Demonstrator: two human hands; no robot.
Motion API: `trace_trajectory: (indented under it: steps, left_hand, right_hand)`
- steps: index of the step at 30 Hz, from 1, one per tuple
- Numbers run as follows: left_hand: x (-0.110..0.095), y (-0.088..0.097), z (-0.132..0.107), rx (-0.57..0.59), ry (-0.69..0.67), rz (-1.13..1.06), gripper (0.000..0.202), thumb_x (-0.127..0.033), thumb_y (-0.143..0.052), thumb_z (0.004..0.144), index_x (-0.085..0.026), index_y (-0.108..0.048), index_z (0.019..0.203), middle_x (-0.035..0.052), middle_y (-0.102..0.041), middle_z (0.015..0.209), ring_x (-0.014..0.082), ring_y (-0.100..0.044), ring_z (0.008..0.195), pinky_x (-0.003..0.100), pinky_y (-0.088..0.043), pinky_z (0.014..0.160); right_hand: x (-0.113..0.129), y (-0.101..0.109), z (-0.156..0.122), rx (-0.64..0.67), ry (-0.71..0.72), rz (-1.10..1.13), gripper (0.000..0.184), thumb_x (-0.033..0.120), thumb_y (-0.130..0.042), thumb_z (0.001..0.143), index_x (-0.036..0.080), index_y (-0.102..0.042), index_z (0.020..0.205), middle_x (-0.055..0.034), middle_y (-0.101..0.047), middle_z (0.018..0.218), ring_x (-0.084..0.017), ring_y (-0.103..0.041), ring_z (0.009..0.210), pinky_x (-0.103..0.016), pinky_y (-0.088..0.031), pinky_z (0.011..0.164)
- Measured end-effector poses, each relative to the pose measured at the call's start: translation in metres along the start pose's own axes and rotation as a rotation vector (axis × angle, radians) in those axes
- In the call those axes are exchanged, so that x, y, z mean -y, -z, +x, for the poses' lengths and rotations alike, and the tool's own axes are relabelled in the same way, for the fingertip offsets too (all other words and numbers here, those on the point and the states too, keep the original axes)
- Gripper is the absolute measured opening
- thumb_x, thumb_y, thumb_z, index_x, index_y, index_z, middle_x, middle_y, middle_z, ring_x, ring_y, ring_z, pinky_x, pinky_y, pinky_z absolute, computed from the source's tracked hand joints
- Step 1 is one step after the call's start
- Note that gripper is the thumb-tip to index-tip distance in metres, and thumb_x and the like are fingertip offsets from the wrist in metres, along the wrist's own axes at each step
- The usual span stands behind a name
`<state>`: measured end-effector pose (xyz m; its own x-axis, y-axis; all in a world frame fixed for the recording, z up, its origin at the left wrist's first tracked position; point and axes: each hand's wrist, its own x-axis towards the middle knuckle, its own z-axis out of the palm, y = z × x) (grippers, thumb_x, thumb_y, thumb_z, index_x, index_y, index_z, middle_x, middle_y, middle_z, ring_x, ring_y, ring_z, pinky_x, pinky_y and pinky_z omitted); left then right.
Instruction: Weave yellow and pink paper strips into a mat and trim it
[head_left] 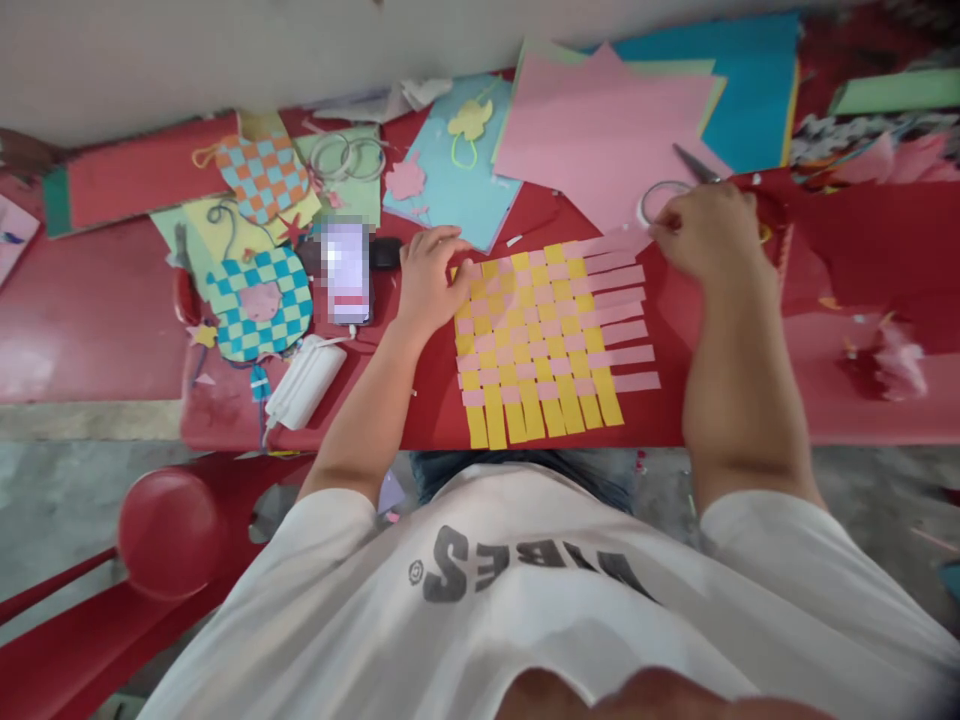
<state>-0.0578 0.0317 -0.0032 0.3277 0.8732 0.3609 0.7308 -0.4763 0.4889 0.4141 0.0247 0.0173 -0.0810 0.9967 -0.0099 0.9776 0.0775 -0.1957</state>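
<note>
Easily, the pink strip [609, 245] pinched by the right hand [701, 235] at 2 o'clock could be torn if tugged from the mat [532, 340] pinned under the flat, open left hand [429, 278].

your woven mat [540, 335] is matt yellow and pink paper; the red table [97, 320] beneath looks like glossy, smooth plastic, and the scissors [694, 163] show dull metal blades.

At frame centre, the left hand [429, 275] presses flat on the yellow-and-pink woven paper mat [536, 335], while the right hand [701, 232] pinches its topmost pink strip [611, 243].
</note>
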Motion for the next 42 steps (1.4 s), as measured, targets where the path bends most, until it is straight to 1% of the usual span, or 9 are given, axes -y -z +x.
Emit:
trace_trajectory:
  steps: [4, 7, 11, 16, 23, 29, 35, 38, 42]
  left_hand:
    - [-0.013, 0.005, -0.004, -0.138, -0.038, -0.181, 0.017, -0.034, -0.064, 0.114, -0.027, -0.077, 0.122, 0.0084, -0.081, 0.142, 0.0296, -0.075, 0.140, 0.054, -0.057, 0.128]
    - [-0.038, -0.001, -0.013, -0.203, -0.004, -0.439, 0.020, -0.041, -0.065, 0.117, -0.027, -0.077, 0.123, 0.0072, -0.084, 0.131, 0.0238, -0.081, 0.126, 0.043, -0.067, 0.112]
    - [-0.081, -0.015, -0.038, 0.043, -0.034, -0.785, 0.057, -0.056, -0.072, 0.117, -0.036, -0.059, 0.170, 0.0110, -0.077, 0.155, 0.0221, -0.083, 0.126, 0.038, -0.071, 0.106]
    - [-0.113, -0.027, -0.064, 0.040, -0.024, -0.881, 0.072, -0.051, -0.084, 0.112, -0.038, -0.055, 0.177, 0.0105, -0.078, 0.155, 0.0255, -0.084, 0.132, 0.043, -0.074, 0.113]
    - [-0.114, -0.029, -0.069, -0.064, -0.042, -0.868, 0.063, -0.045, -0.092, 0.107, -0.031, -0.068, 0.164, 0.0098, -0.085, 0.148, 0.0245, -0.087, 0.129, 0.041, -0.075, 0.114]
    - [-0.113, -0.026, -0.065, -0.088, -0.039, -0.868, 0.038, -0.042, -0.087, 0.112, -0.029, -0.073, 0.144, 0.0088, -0.084, 0.144, 0.0235, -0.086, 0.129, 0.041, -0.075, 0.110]
    - [-0.104, -0.026, -0.058, -0.026, -0.126, -0.837, 0.075, -0.050, -0.077, 0.116, -0.036, -0.042, 0.182, 0.0098, -0.080, 0.155, 0.0247, -0.084, 0.132, 0.045, -0.071, 0.116]
    - [-0.104, -0.023, -0.060, 0.047, -0.147, -0.718, 0.060, -0.048, -0.064, 0.122, -0.036, -0.053, 0.180, 0.0098, -0.076, 0.166, 0.0276, -0.081, 0.140, 0.049, -0.069, 0.121]
    - [-0.107, -0.016, -0.060, 0.026, -0.058, -0.608, 0.042, -0.052, -0.059, 0.124, -0.038, -0.073, 0.161, 0.0040, -0.086, 0.148, 0.0267, -0.086, 0.129, 0.051, -0.072, 0.116]
  right_hand:
    - [0.007, 0.001, -0.013, -0.264, -0.013, -0.085, 0.018, 0.034, -0.068, 0.111, 0.024, -0.070, 0.097, -0.0181, -0.078, 0.121, -0.037, -0.059, 0.126, -0.070, -0.043, 0.118]
    - [0.036, 0.014, -0.026, -0.411, 0.036, 0.018, 0.005, 0.028, -0.066, 0.108, 0.025, -0.069, 0.105, -0.0156, -0.076, 0.106, -0.034, -0.067, 0.108, -0.054, -0.049, 0.101]
    - [0.112, 0.011, -0.053, -0.262, 0.313, 0.185, 0.018, 0.028, -0.063, 0.106, 0.027, -0.058, 0.089, -0.0023, -0.061, 0.071, -0.022, -0.052, 0.067, -0.039, -0.034, 0.066]
    - [0.178, -0.015, -0.081, -0.378, 0.731, 0.206, 0.014, 0.023, -0.057, 0.111, 0.024, -0.064, 0.098, 0.0023, -0.061, 0.068, -0.019, -0.053, 0.062, -0.037, -0.041, 0.068]
    - [0.177, -0.019, -0.082, -0.446, 0.776, 0.142, 0.019, 0.019, -0.056, 0.109, 0.024, -0.063, 0.092, 0.0022, -0.060, 0.064, -0.020, -0.051, 0.058, -0.039, -0.040, 0.065]
    - [0.175, -0.020, -0.084, -0.349, 0.698, 0.134, 0.026, 0.022, -0.051, 0.113, 0.023, -0.064, 0.091, -0.0001, -0.060, 0.066, -0.020, -0.049, 0.059, -0.039, -0.037, 0.065]
    - [0.174, -0.016, -0.085, -0.264, 0.588, 0.115, 0.040, 0.035, -0.046, 0.120, 0.024, -0.061, 0.085, -0.0004, -0.051, 0.063, -0.019, -0.038, 0.058, -0.039, -0.034, 0.066]
    - [0.173, -0.017, -0.086, -0.225, 0.509, 0.094, 0.043, 0.042, -0.043, 0.122, 0.023, -0.065, 0.089, -0.0017, -0.049, 0.063, -0.020, -0.039, 0.060, -0.040, -0.034, 0.067]
    - [0.174, -0.018, -0.087, -0.184, 0.411, 0.115, 0.049, 0.051, -0.044, 0.121, 0.024, -0.063, 0.085, -0.0029, -0.047, 0.062, -0.022, -0.044, 0.062, -0.042, -0.040, 0.070]
